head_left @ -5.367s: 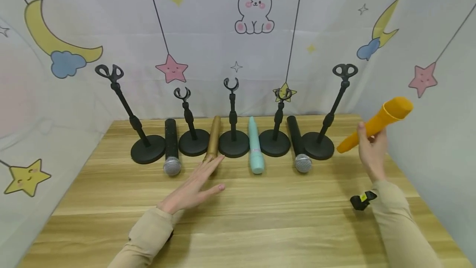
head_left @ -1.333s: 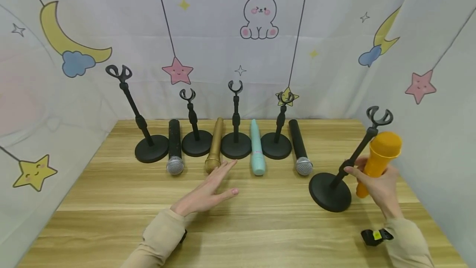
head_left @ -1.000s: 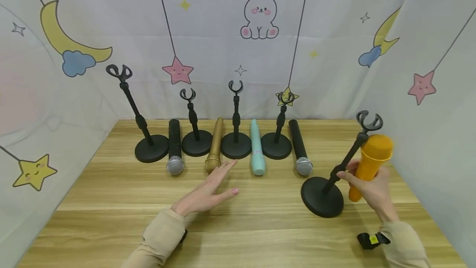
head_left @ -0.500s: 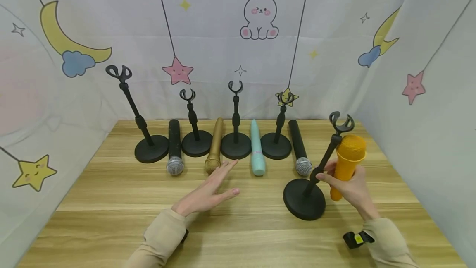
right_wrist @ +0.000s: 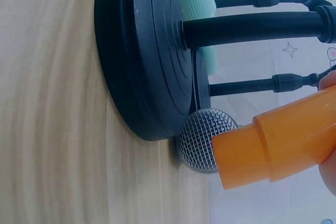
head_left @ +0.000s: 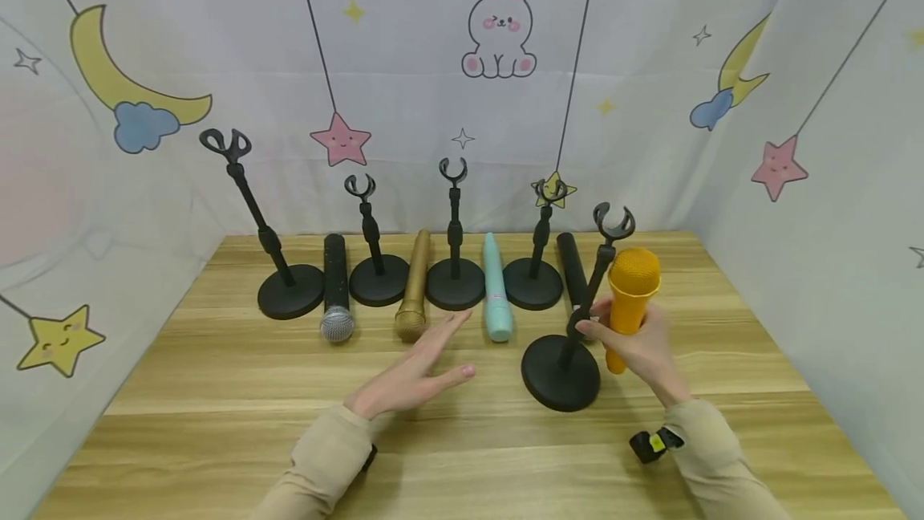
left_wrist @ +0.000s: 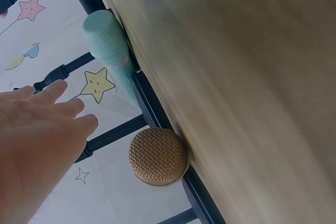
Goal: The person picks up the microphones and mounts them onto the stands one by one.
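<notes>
My right hand (head_left: 642, 347) holds an orange microphone (head_left: 630, 287) with its head up, and the same hand pinches the pole of a black microphone stand (head_left: 561, 374). In the right wrist view, the orange microphone (right_wrist: 273, 142) slants beside the stand's round base (right_wrist: 147, 51). Whether that base touches the table I cannot tell. Fingers straight, my left hand (head_left: 411, 375) hovers over the table near the head of a gold microphone (head_left: 415, 287). In the left wrist view the left hand (left_wrist: 42, 129) is apart from the gold mesh head (left_wrist: 158, 156).
Along the back, more black stands (head_left: 455, 283) alternate with a silver-headed black microphone (head_left: 336, 287), a mint microphone (head_left: 496, 287) and another black microphone (head_left: 570, 263), partly hidden behind the held stand. A printed curtain (head_left: 404, 87) hangs behind the wooden table (head_left: 462, 464).
The right hand first carried only the orange microphone, then took the rightmost stand too. It has brought both forward and leftward, still moving left lately. The left hand has barely shifted.
</notes>
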A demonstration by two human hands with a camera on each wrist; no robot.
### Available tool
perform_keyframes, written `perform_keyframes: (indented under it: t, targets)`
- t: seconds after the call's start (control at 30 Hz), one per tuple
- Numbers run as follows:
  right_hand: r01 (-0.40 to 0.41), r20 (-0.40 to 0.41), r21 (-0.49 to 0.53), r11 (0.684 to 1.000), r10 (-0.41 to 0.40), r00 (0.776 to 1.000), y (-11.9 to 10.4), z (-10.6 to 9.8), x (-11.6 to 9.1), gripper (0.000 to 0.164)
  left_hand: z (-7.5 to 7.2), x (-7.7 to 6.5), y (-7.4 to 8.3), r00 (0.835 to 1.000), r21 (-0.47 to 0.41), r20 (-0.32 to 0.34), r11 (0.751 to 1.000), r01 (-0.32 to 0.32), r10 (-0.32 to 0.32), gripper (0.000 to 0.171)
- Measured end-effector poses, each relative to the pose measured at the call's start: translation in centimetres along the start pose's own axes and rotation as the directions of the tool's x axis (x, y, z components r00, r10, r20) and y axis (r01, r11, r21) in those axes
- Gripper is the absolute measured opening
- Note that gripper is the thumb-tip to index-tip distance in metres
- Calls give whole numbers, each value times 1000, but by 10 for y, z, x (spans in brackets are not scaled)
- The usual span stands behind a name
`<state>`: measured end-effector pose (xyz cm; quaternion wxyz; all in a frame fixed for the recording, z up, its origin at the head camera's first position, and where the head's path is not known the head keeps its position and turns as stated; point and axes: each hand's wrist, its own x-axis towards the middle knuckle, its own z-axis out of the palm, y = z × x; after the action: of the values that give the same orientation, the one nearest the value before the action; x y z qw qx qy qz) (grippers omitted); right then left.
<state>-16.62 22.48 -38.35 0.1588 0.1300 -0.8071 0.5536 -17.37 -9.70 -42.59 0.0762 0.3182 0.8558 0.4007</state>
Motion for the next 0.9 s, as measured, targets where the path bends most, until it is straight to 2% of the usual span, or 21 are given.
perform_keyframes:
  t: [0.17, 0.37, 0.57, 0.77, 0.83, 0.9]
  targets:
    - [-6, -8, -18, 1000, 6, 1000, 0, 7, 6, 24, 4, 4, 2, 1000, 1, 6, 1000, -15, 15, 71]
    - [40, -19, 51, 998, -40, 999, 3, 18, 16, 23, 6, 9, 5, 999, -2, 8, 999, -33, 33, 72]
    - [54, -23, 113, 992, -51, 998, 6, 26, 23, 22, 10, 14, 9, 999, -43, 26, 999, -20, 21, 71]
    - [71, -21, 140, 988, -69, 997, 7, 28, 26, 20, 17, 27, 17, 998, -95, 34, 994, -44, 48, 69]
    - [103, -42, 133, 986, -99, 994, 16, 28, 28, 17, 19, 31, 21, 998, -107, 37, 993, -49, 53, 68]
    - [140, -79, 169, 976, -128, 989, 32, 28, 31, 14, 22, 35, 24, 997, -116, 43, 992, -54, 60, 67]
